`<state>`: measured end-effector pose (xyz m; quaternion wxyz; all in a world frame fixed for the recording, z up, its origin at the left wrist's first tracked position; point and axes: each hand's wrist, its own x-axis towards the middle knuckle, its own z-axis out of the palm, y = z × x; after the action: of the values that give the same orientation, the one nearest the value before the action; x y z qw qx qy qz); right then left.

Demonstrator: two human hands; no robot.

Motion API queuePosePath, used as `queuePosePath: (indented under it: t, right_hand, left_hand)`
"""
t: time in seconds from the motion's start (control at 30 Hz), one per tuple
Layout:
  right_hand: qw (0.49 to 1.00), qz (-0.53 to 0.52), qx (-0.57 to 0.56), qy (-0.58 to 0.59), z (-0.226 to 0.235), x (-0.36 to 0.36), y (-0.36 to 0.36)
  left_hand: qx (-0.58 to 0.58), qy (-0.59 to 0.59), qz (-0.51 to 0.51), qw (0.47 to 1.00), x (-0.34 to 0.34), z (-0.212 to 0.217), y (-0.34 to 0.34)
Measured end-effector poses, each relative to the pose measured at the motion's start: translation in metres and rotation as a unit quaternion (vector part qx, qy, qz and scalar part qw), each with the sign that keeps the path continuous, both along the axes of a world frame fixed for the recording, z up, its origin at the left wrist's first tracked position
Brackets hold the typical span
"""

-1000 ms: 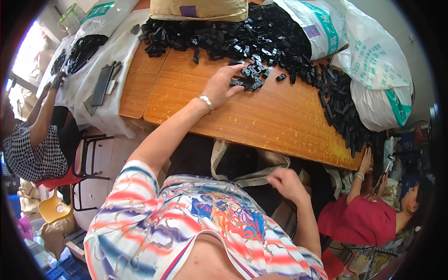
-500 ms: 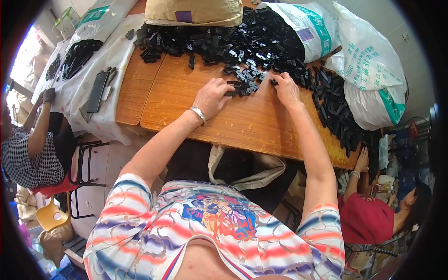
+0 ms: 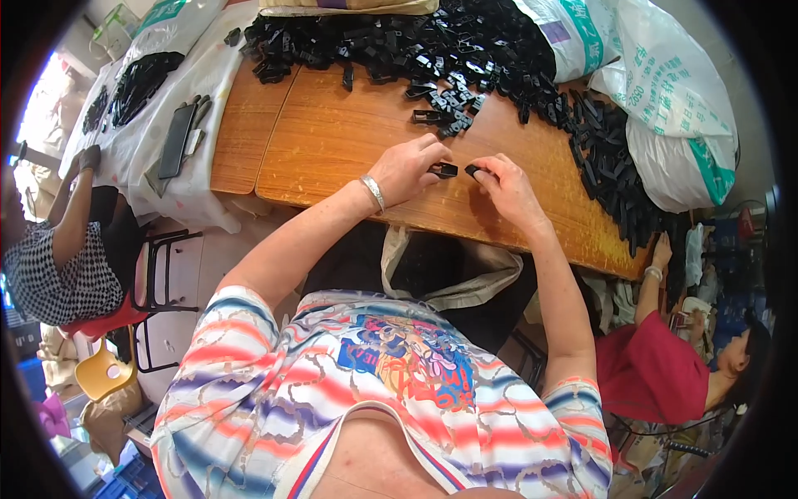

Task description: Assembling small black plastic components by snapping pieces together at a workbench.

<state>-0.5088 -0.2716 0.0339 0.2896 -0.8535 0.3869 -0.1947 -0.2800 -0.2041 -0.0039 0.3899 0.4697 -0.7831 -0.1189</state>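
Note:
My left hand (image 3: 409,172) pinches a black plastic piece with an open, frame-like end (image 3: 445,170), held low over the front of the wooden table (image 3: 341,141). Just to its right, my right hand (image 3: 509,190) grips a smaller black plastic piece (image 3: 472,170) between thumb and fingers. A short gap separates the two pieces. Beyond my hands spreads a heap of small black plastic pieces (image 3: 391,50), some with shiny faces. One loose black piece (image 3: 426,116) lies at the heap's near edge.
Longer black strips (image 3: 605,150) are piled along the table's right side, beside white woven sacks (image 3: 677,100). A bag's fabric edge (image 3: 474,291) hangs below the table front. One co-worker (image 3: 657,366) sits at right, another (image 3: 58,274) at left near a cloth-covered table (image 3: 199,158).
Both hands have drawn back from the heap toward me, each with a black piece in it. The two pieces are now closer together. My view has shifted slightly.

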Motion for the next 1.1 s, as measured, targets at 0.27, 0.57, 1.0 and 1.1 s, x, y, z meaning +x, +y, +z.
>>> queuePosePath:
  t: [0.27,0.57,1.0,1.1]
  right_hand:
    - [0.966,-0.085,0.241,0.035,0.007,0.000,-0.001]
    - [0.973,-0.121,-0.094,0.173,-0.006,-0.003,0.004]
    - [0.986,-0.124,-0.094,-0.057,0.001,0.032,0.046]
    - [0.987,-0.082,-0.125,-0.058,-0.005,0.040,0.046]
  left_hand:
    - [-0.003,-0.003,0.053,0.999,-0.003,0.001,0.008]
    - [0.021,-0.022,0.095,0.995,-0.002,-0.002,0.005]
    - [0.053,-0.018,0.089,0.994,-0.001,-0.004,0.001]
    - [0.062,-0.021,0.085,0.994,-0.002,-0.004,-0.001]
